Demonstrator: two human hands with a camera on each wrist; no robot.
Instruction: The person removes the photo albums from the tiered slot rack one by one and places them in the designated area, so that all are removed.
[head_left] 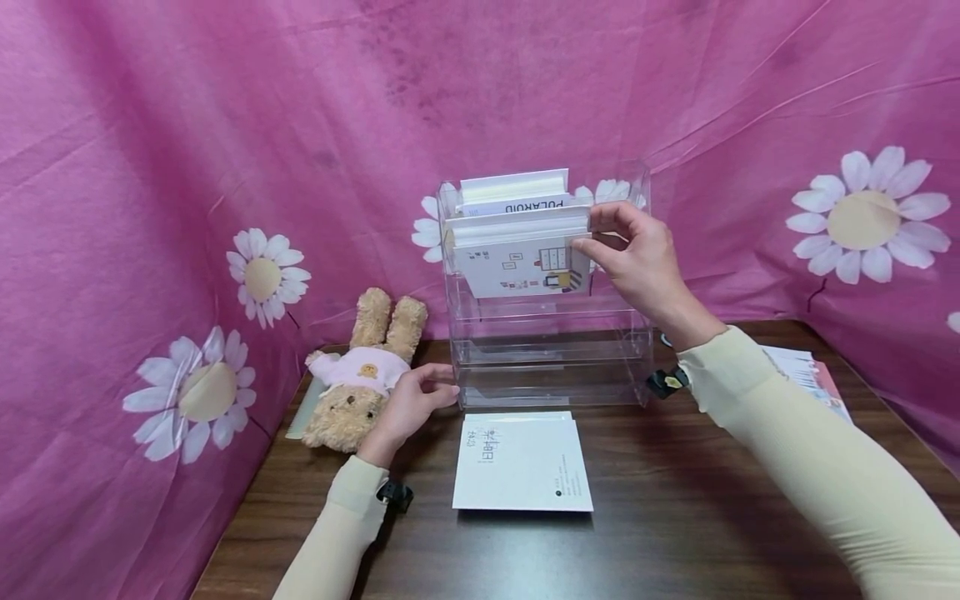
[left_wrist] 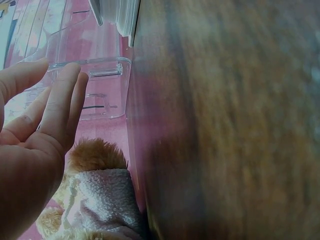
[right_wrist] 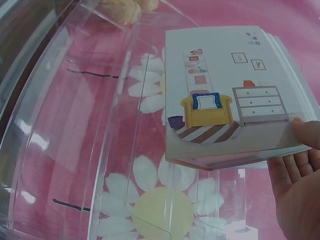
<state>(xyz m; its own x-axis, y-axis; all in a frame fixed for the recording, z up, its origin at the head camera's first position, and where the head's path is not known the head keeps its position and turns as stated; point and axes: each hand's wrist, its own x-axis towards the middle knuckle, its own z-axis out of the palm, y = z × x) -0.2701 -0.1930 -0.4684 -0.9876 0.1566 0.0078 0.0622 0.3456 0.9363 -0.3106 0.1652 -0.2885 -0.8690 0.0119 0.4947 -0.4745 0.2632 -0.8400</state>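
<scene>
My right hand (head_left: 637, 262) pinches the right edge of a white book (head_left: 521, 271), thumb on its cover and fingers behind. The cover, seen closely in the right wrist view, shows a yellow armchair (right_wrist: 207, 111) and a chest of drawers (right_wrist: 261, 104). That book is at the upper tier of a clear, stepped plastic rack (head_left: 555, 385). Behind it, a white item marked POLAROID (head_left: 517, 207) and more white books stand in the rack. My left hand (head_left: 412, 410) reaches to the rack's lower left corner, fingers extended; the left wrist view leaves contact unclear.
Another white book (head_left: 521, 475) lies flat on the brown table (head_left: 645, 533) before the rack. A teddy bear (head_left: 367, 371) in a pink top lies at the left, over a pale green item (head_left: 303, 410). Printed booklets (head_left: 806, 379) lie behind my right forearm. Pink floral cloth hangs behind.
</scene>
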